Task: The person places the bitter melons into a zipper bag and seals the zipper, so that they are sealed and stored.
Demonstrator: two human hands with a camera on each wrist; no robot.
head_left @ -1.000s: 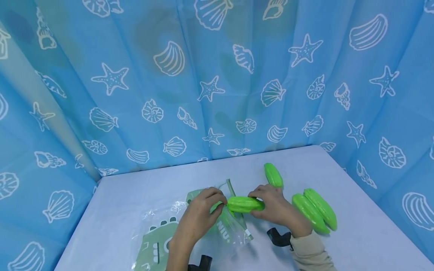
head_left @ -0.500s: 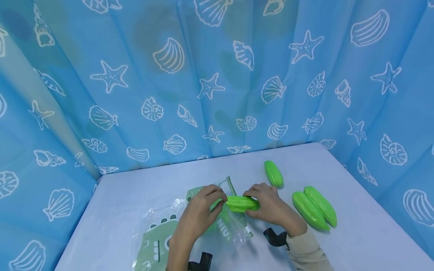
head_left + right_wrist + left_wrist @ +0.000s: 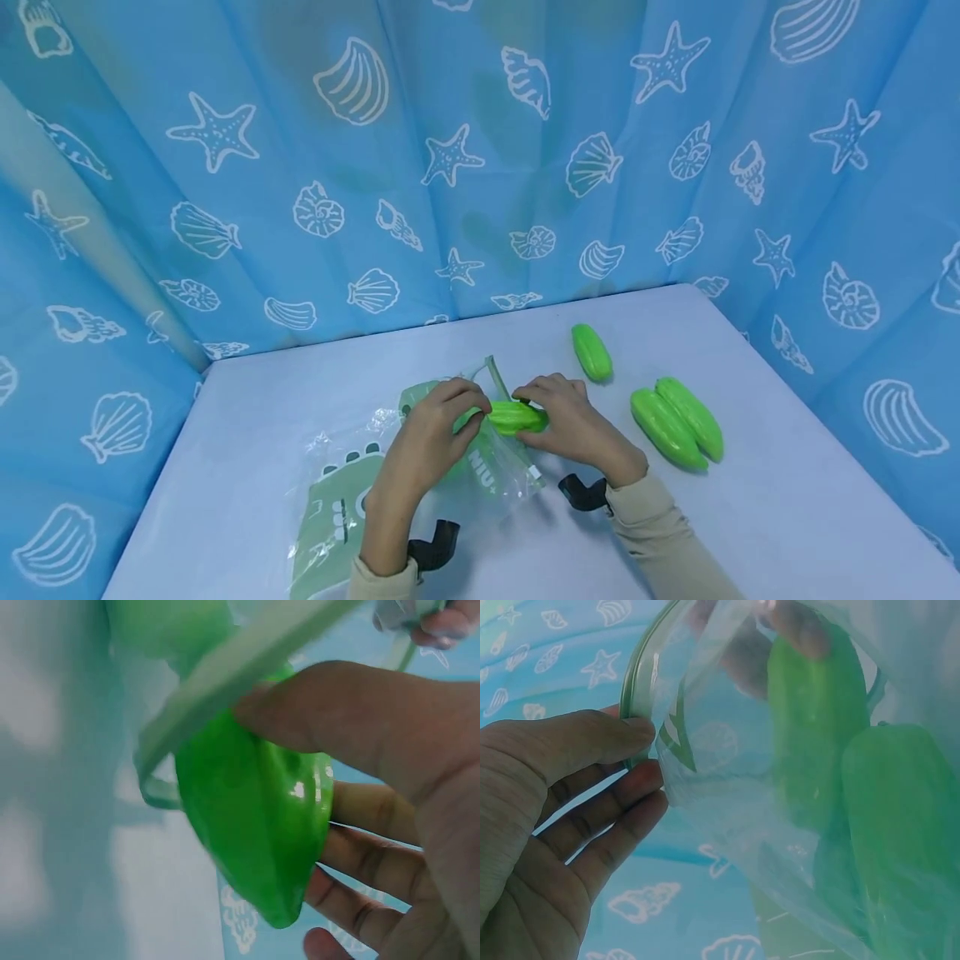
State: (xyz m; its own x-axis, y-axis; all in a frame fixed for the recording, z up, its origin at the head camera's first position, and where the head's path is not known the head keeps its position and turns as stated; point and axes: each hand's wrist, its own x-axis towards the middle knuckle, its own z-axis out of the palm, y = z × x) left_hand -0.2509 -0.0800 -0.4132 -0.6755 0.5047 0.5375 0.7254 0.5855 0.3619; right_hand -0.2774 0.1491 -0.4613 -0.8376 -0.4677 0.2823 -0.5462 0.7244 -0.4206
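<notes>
My left hand (image 3: 429, 435) pinches the rim of a clear zip bag (image 3: 727, 799) with green print, thumb on one side and fingers on the other. My right hand (image 3: 564, 422) grips a glossy, ridged green toy vegetable (image 3: 516, 417), cucumber-like, by its right end. The left part of that vegetable is inside the bag's mouth. In the right wrist view, the bag's green zip strip (image 3: 225, 682) crosses over the vegetable, near my thumb. Through the plastic in the left wrist view, another green vegetable (image 3: 907, 832) shows inside the bag.
Two green vegetables (image 3: 671, 427) lie side by side at the right, and a single one (image 3: 592, 352) lies farther back. A flat clear bag with a green cartoon face (image 3: 330, 517) lies at the left on the white table (image 3: 247, 417). A blue shell-print curtain (image 3: 480, 208) stands behind.
My right hand has moved left, bringing the vegetable farther into the bag. My left hand keeps its pinch on the rim. The head view has tilted down a little.
</notes>
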